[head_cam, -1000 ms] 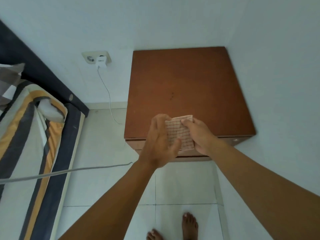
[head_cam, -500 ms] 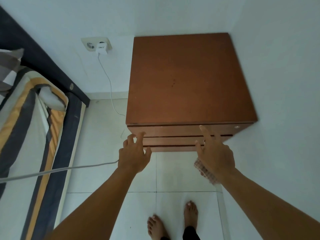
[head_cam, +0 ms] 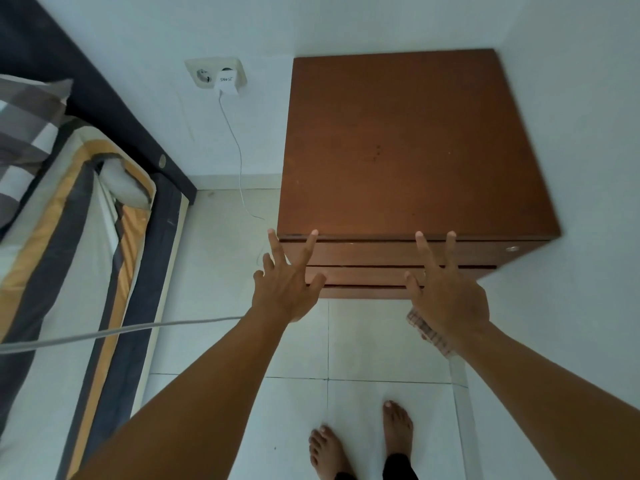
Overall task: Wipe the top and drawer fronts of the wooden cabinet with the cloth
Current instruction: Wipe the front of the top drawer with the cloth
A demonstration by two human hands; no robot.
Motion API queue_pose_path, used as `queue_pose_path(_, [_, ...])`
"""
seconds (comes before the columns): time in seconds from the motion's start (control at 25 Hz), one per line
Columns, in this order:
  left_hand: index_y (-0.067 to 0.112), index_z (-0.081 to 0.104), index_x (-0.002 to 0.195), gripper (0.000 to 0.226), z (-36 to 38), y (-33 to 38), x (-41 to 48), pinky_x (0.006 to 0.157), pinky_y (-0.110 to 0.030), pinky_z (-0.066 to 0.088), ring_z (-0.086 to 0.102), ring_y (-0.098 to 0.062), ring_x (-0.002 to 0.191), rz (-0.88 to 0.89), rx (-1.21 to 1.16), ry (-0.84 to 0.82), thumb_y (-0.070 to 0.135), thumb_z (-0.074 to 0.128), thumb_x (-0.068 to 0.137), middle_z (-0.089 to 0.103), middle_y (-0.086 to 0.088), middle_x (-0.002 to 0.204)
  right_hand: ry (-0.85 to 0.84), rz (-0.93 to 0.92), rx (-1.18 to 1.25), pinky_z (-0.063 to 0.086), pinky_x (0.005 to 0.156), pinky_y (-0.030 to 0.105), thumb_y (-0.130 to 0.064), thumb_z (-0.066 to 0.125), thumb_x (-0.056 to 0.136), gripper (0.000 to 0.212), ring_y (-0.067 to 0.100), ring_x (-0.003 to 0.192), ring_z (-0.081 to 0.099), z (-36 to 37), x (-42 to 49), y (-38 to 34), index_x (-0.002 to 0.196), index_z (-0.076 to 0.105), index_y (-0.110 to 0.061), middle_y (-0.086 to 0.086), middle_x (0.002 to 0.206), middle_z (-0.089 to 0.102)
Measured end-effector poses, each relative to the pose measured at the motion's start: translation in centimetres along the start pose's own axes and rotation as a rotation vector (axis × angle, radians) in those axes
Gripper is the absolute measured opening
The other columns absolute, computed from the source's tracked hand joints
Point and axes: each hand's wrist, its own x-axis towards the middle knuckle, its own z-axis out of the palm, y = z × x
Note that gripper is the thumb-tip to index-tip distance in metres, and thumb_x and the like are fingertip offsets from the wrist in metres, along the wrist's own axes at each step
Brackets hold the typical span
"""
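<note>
The right hand (head_cam: 446,292) grips the checked beige cloth (head_cam: 429,332) under its palm; the left hand (head_cam: 287,282) is spread, empty. Both hover at the front edge of the brown wooden cabinet (head_cam: 415,150), and wiping of its top and drawer fronts (head_cam: 363,254) seems not yet begun.

Left hand (head_cam: 284,292), right hand (head_cam: 450,299), fingers (head_cam: 308,251) outstretched.
</note>
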Motion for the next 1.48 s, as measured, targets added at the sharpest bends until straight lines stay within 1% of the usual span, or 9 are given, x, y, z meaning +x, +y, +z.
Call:
queue_pose_path(0.28, [0.057, -0.022, 0.15, 0.081, 0.6, 0.2, 0.8, 0.117, -0.07, 0.011, -0.007, -0.053, 0.152, -0.036, -0.009, 0.043, 0.078, 0.03, 0.092, -0.021, -0.022, 0.166, -0.036, -0.004, -0.048, 0.024, 0.042, 0.024, -0.061, 0.034, 0.102, 0.077, 0.026, 0.058, 0.052, -0.4, 0.2, -0.3, 0.165, 0.001, -0.032, 0.024, 0.17, 0.009])
queue_pose_path(0.44, [0.058, -0.02, 0.151, 0.082, 1.5, 1.5, 0.4, 0.116, -0.07, 0.013, 0.0, -0.052, 0.153, -0.088, -0.154, 0.06, 0.077, 0.033, 0.091, -0.017, -0.021, 0.167, -0.033, -0.017, -0.072, 0.036, 0.049, 0.029, -0.062, 0.039, 0.1, 0.081, 0.034, 0.072, 0.071, -0.1, 0.0, -0.3, 0.165, 0.004, -0.029, 0.027, 0.169, 0.01])
queue_pose_path(0.6, [0.059, -0.02, 0.15, 0.083, 1.4, 1.1, 0.6, 0.115, -0.071, 0.018, 0.0, -0.053, 0.152, -0.084, -0.164, 0.045, 0.078, 0.035, 0.09, -0.022, -0.018, 0.167, -0.033, -0.039, -0.098, 0.037, 0.047, 0.029, -0.063, 0.039, 0.1, 0.082, 0.034, 0.073, 0.072, 0.1, 0.1, -0.1, 0.165, 0.003, -0.028, 0.028, 0.168, 0.009])
queue_pose_path(0.72, [0.061, -0.018, 0.149, 0.083, 1.6, 1.1, 0.7, 0.115, -0.071, 0.021, 0.003, -0.05, 0.153, -0.077, -0.216, 0.044, 0.075, 0.039, 0.091, -0.02, -0.017, 0.167, -0.071, -0.068, -0.128, 0.046, 0.048, 0.034, -0.066, 0.035, 0.098, 0.082, 0.035, 0.087, 0.073, 0.2, 0.4, 0.4, 0.165, 0.008, -0.029, 0.028, 0.169, 0.01])
queue_pose_path(0.96, [0.066, -0.014, 0.147, 0.079, 1.2, 0.5, 1.1, 0.115, -0.073, 0.013, -0.005, -0.047, 0.154, -0.089, -0.233, 0.018, 0.079, 0.038, 0.088, -0.018, -0.014, 0.168, -0.076, -0.091, -0.133, 0.04, 0.049, 0.03, -0.069, 0.026, 0.097, 0.083, 0.035, 0.082, 0.072, 0.0, 0.8, 0.7, 0.165, 0.005, -0.026, 0.03, 0.167, 0.012])
queue_pose_path(1.04, [0.068, -0.014, 0.146, 0.078, 1.0, 0.5, 1.0, 0.116, -0.073, 0.01, -0.006, -0.046, 0.155, -0.091, -0.241, 0.008, 0.08, 0.036, 0.088, -0.02, -0.013, 0.168, -0.084, -0.106, -0.154, 0.034, 0.045, 0.029, -0.072, 0.019, 0.094, 0.086, 0.037, 0.093, 0.072, 0.7, 1.1, 1.1, 0.164, 0.006, -0.025, 0.028, 0.168, 0.012])
queue_pose_path(1.16, [0.069, -0.014, 0.145, 0.072, 0.1, 0.2, 1.1, 0.115, -0.074, 0.008, 0.012, -0.043, 0.154, -0.084, -0.16, -0.004, 0.081, 0.03, 0.089, -0.008, -0.018, 0.169, -0.115, -0.114, -0.167, 0.028, 0.041, 0.028, -0.074, 0.014, 0.091, 0.088, 0.038, 0.101, 0.071, 0.7, 1.2, 1.3, 0.164, 0.006, -0.025, 0.026, 0.169, 0.01])
queue_pose_path(1.28, [0.068, -0.017, 0.145, 0.069, -1.1, -0.4, 1.3, 0.113, -0.077, 0.009, 0.026, -0.042, 0.149, -0.065, -0.003, -0.033, 0.083, 0.02, 0.088, 0.001, -0.02, 0.168, -0.104, -0.053, -0.09, 0.053, 0.052, 0.035, -0.076, 0.028, 0.094, 0.091, 0.041, 0.086, 0.073, -0.6, 0.9, 0.5, 0.165, 0.0, -0.026, 0.03, 0.168, 0.009])
queue_pose_path(1.48, [0.068, -0.015, 0.145, 0.069, -2.0, -0.1, 1.1, 0.111, -0.077, 0.016, 0.041, -0.037, 0.139, -0.072, 0.044, -0.048, 0.086, 0.013, 0.085, 0.022, -0.016, 0.161, -0.132, 0.006, 0.065, 0.059, 0.086, 0.051, -0.083, 0.028, 0.088, 0.094, 0.047, 0.128, 0.058, -1.3, 0.9, 0.2, 0.164, 0.002, -0.033, 0.024, 0.17, 0.005])
